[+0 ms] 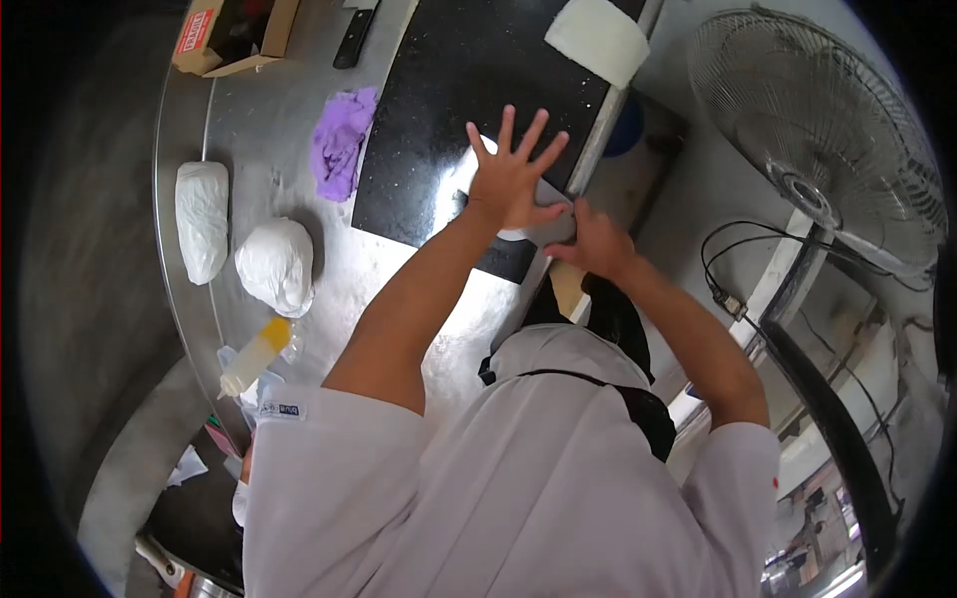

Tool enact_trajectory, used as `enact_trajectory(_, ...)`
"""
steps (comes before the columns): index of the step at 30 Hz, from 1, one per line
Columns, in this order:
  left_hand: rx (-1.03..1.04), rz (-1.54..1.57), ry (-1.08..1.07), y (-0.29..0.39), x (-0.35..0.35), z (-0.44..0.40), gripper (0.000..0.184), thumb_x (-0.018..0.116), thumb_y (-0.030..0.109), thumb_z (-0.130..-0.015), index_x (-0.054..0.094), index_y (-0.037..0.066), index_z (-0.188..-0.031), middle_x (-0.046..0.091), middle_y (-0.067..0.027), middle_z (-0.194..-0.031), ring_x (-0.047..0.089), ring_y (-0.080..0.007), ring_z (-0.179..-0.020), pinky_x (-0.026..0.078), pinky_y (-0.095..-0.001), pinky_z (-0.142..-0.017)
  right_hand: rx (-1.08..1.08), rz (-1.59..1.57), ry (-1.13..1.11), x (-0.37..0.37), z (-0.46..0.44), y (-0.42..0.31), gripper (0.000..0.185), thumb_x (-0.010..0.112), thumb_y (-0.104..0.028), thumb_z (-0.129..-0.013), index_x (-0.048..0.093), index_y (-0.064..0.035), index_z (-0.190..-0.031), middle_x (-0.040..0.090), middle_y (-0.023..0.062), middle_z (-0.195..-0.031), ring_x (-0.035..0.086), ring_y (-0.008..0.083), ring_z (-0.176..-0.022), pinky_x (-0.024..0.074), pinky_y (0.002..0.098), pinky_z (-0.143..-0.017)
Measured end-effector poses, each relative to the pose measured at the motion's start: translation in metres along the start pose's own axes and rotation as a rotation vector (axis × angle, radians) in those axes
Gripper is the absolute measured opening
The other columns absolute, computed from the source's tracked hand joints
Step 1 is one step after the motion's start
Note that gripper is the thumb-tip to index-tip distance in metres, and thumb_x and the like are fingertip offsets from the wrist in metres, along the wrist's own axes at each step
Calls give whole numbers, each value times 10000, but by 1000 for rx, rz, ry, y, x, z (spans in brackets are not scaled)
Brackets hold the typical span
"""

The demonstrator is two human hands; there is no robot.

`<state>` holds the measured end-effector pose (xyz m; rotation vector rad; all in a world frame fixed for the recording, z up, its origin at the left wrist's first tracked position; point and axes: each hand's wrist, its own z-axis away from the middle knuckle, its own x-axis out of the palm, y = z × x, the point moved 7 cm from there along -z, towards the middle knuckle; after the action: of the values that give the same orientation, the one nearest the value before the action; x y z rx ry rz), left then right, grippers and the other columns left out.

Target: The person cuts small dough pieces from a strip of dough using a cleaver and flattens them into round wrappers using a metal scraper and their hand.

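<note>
The left hand [506,184], its grip spread wide with fingers apart, lay over a pale flat piece [551,225], partly hidden, above the black board [449,110] on the steel counter [271,115]. The right hand [595,242] curled at that piece's edge; whether its grip was clamped could not be told. Left of the hands lay a crumpled purple cloth [342,145] and two white plastic-wrapped bundles [202,221]; beyond them, a black-handled knife [354,40] and a white pad [598,40].
</note>
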<state>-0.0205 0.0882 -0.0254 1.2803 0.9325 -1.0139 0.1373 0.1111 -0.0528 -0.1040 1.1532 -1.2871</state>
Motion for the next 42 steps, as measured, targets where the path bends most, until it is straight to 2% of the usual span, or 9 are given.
enact_trajectory(4,-80,-109,124,-27,-14,-31,1054,671,776,-719,338,321,-1609,159,-97,-1723,87,-499,-1553,77,-834,-1097,-130,101,17,-36,-36,-18,827,887,-528,-707,527,27,-1203,699,313,-959,686,503,-956,559,550,-826)
enact_trajectory(12,25,-24,-86,4,1,1,1096,657,789,-696,333,284,-1614,134,-146,-1719,41,-483,-1565,42,-858,-1079,-215,77,76,-10,3,-11,775,906,-445,-709,519,46,-1169,683,346,-1018,688,488,-998,567,539,-798)
enact_trajectory(14,-12,-38,-46,1,-4,-3,1094,653,793,-698,332,287,-1613,142,-142,-1718,54,-481,-1563,46,-857,-1081,-67,59,-37,-18,-2,-13,764,919,-436,-694,521,35,-1145,688,337,-995,693,486,-982,566,535,-802)
enact_trajectory(18,-69,-136,75,-19,-16,-28,1117,649,829,-684,331,298,-1614,132,-129,-1721,84,-470,-1560,65,-837,-1100,-187,129,29,-39,-32,-22,734,934,-419,-676,544,34,-1101,703,301,-960,701,484,-945,572,511,-811)
enact_trajectory(24,68,2,8,16,5,9,1129,657,826,-665,368,267,-1602,141,-156,-1715,34,-486,-1566,59,-829,-1105,-125,101,10,1,25,-7,781,918,-478,-680,541,47,-1119,702,308,-1019,697,481,-966,568,521,-819)
enact_trajectory(28,-33,-22,-21,14,3,-1,1115,667,800,-677,366,255,-1601,164,-141,-1712,86,-459,-1566,63,-816,-1118,-34,123,-91,-24,4,0,848,886,-516,-710,513,53,-1217,701,308,-1016,693,472,-986,559,539,-821)
enact_trajectory(32,-199,-63,141,-12,-15,-22,1131,667,799,-692,321,251,-1618,168,-128,-1713,117,-453,-1559,61,-778,-1150,-283,310,-27,-53,-37,-11,871,900,-523,-685,511,48,-1215,691,311,-1058,693,457,-1020,558,541,-827)
enact_trajectory(38,-121,-27,-49,12,4,9,1145,668,806,-687,315,253,-1626,77,-169,-1725,9,-484,-1566,30,-784,-1143,-147,180,-196,-12,-3,7,921,920,-546,-636,511,45,-1212,684,310,-1043,680,473,-1035,554,536,-841)
enact_trajectory(42,-136,-33,30,8,1,-14,1134,644,816,-697,315,252,-1624,132,-143,-1721,49,-469,-1568,33,-784,-1145,-135,150,-144,-29,-14,19,870,923,-514,-651,512,38,-1183,682,319,-1021,674,500,-1008,553,537,-835)
